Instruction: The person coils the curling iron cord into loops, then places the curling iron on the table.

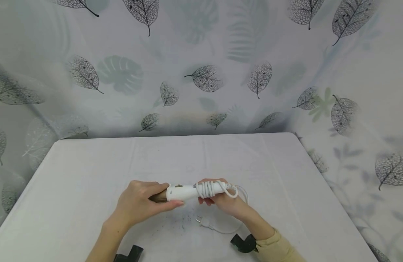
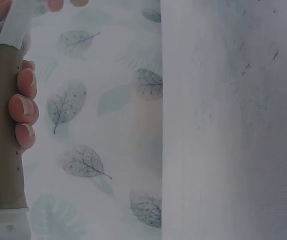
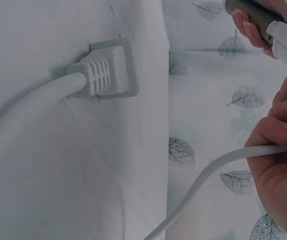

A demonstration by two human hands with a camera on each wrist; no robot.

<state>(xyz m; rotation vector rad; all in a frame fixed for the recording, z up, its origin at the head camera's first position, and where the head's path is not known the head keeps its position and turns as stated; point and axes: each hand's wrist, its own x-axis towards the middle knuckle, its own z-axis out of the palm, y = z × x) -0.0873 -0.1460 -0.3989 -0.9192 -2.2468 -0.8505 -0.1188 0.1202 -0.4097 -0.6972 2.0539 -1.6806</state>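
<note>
A curling iron (image 1: 183, 191) with a white handle and a brown barrel lies level across both hands, above the table. My left hand (image 1: 139, 200) grips the barrel (image 2: 1, 125), fingers behind it and thumb along its near side. Around the handle, the white cord (image 1: 206, 189) is wound in several turns. My right hand (image 1: 229, 202) holds the corded handle end from below and behind; in the right wrist view a length of cord (image 3: 223, 160) runs into its curled fingers. The loose end hangs in a loop down to the plug (image 1: 204, 222), below the right hand.
A white cloth covers the table (image 1: 90, 163), with dark specks (image 1: 183, 222) under the hands. Black curved pieces (image 1: 244, 243) show near both wrists. Leaf-patterned sheeting (image 1: 204, 78) stands behind the table and along its sides.
</note>
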